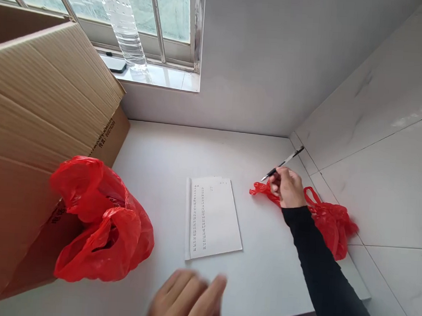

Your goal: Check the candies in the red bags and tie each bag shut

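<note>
My right hand [287,187] is closed in a pinch at the dark grip of a pen [288,159], whose tip points down to the left. Beneath and behind that hand lies a crumpled red plastic bag [331,224], partly covered by my black sleeve. A notebook [218,216] with columns of handwritten numbers rests on the white table between my hands. My left hand [188,301], slightly blurred, is at the near edge of the view below the notebook, with its fingers curled and nothing visible in them.
An upright, open red plastic bag [133,234] stands on the left beside a large cardboard box [49,98]. On the windowsill are a clear plastic bottle [128,32] and a phone-like flat object [114,64]. A tiled wall [385,189] bounds the table at right.
</note>
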Motion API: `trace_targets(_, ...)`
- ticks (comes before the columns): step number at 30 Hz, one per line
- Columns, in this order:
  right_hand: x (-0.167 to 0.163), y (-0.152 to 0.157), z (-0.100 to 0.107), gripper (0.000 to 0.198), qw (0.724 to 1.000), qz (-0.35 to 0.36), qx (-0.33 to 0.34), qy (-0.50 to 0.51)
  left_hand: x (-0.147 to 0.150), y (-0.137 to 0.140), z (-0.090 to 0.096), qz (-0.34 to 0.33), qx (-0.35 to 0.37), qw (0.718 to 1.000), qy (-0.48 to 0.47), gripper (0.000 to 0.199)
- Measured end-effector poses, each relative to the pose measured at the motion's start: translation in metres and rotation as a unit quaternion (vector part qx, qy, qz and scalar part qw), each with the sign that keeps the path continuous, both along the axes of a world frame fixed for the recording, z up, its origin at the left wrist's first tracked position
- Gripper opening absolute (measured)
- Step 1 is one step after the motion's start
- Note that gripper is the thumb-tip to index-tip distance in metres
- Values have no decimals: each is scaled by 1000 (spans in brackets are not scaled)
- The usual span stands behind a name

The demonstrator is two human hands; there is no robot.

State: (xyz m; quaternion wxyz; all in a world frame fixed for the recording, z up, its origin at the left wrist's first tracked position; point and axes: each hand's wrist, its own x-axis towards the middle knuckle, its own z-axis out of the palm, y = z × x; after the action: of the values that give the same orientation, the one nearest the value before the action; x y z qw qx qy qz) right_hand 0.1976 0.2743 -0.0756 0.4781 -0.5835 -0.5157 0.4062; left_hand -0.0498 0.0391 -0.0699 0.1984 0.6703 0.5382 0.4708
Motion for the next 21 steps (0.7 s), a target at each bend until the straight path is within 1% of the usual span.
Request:
trace_targets(1,-12,-6,-2,30,999,27,-9,33,6,13,-12,-70,35,995,66,22)
trace_targets(2,-25,-11,-6,32,997,54,-16,60,11,27,-25,-133,69,981,125,27)
trace_targets(3,-37,-17,-11,34,993,79,-20,83,14,40,-36,-181,99,964,167,31)
trace_targets(4,-49,-22,-17,36,989,101,-22,102,17,51,-47,-207,119,953,186,31)
trace_targets(7,-78,-33,-38,30,979,146,-18,140,23,72,-69,-236,156,940,193,21)
trace_targets(9,-91,-36,-50,23,976,158,-9,152,27,75,-76,-248,169,932,204,15)
trace_targets(12,-100,-34,-62,18,976,154,6,153,33,74,-83,-238,165,932,219,12)
trace_targets(14,-103,-32,-67,16,979,145,7,142,35,73,-86,-229,158,935,220,14)
trace_targets(16,-104,-31,-70,7,983,133,7,126,36,73,-89,-225,154,938,213,16)
trace_targets(17,-104,-31,-70,6,985,126,8,117,37,73,-91,-223,153,940,208,17)
trace_targets(19,-104,-34,-70,11,988,116,9,103,38,73,-95,-217,145,945,198,17)
trace_targets(21,-105,-36,-69,15,989,125,6,76,39,72,-97,-206,141,950,189,16)
